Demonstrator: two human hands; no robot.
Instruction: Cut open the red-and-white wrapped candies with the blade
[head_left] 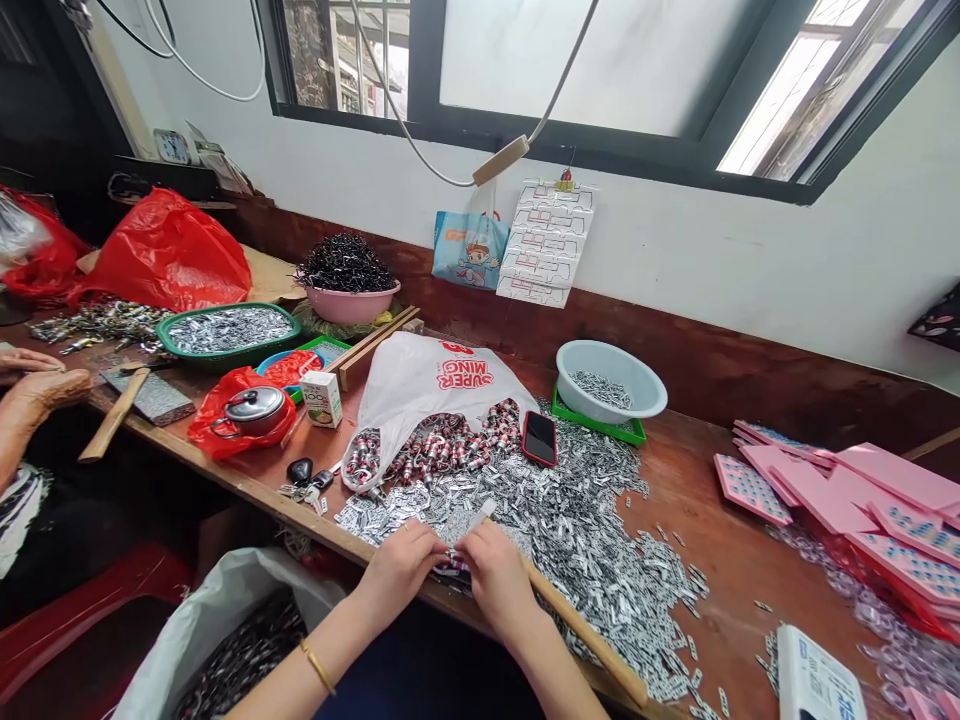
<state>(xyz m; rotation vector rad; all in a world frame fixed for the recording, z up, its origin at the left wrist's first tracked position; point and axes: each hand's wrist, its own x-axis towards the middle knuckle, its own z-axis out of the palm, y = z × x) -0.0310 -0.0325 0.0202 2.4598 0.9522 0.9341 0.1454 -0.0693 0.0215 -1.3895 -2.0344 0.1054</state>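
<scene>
At the front edge of the bench, my left hand (405, 562) and my right hand (491, 562) meet with fingertips pinched together. Between them is a small part too hidden to name. A pale strip (484, 514) sticks up beside my right fingers. Both hands are over the near edge of a wide heap of small flat metal pieces (577, 520). Close to my right wrist lies a wooden handle (589, 635), its far end hidden by the hand. Behind my hands, a white plastic bag (405, 375) spills red, black and silver small assemblies (450, 445).
A phone (540, 438) lies on the heap near a pale basin (611, 385). Keys (307, 490), a lidded pot (255, 408) and a small box (321, 400) stand left. Pink sheets (840, 490) are stacked right. Another person's hands (45, 385) are far left. An open sack (225, 610) stands below.
</scene>
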